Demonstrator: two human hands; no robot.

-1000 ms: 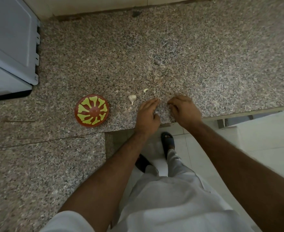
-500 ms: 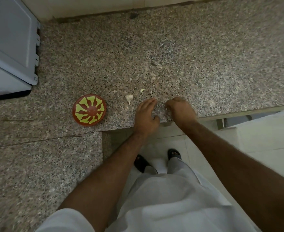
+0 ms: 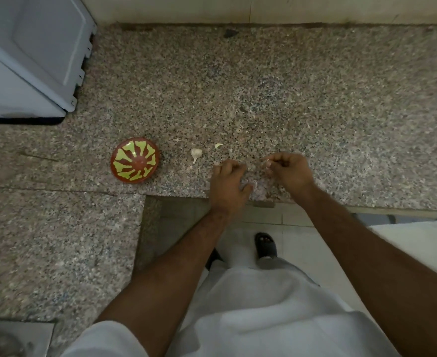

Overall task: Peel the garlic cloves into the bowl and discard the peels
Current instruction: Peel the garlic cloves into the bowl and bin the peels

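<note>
A red bowl with a yellow pattern stands on the granite counter. To its right lies an unpeeled garlic clove, and a smaller pale garlic bit lies just beyond it. My left hand rests on the counter near the front edge with its fingers bent down; what lies under them is hidden. Just right of it, my right hand is raised slightly and pinches a small pale garlic piece between thumb and fingertips. Whether that piece is peel or clove is too small to tell.
A grey-white appliance stands on the counter at the back left. The counter steps forward on the left in an L shape. Below the front edge are a tiled floor, my feet in dark sandals and a white surface at the right.
My right hand has lifted off the counter edge and now pinches a pale piece. My left hand's fingers have bent from flat to curled. The bowl and clove stay put.
</note>
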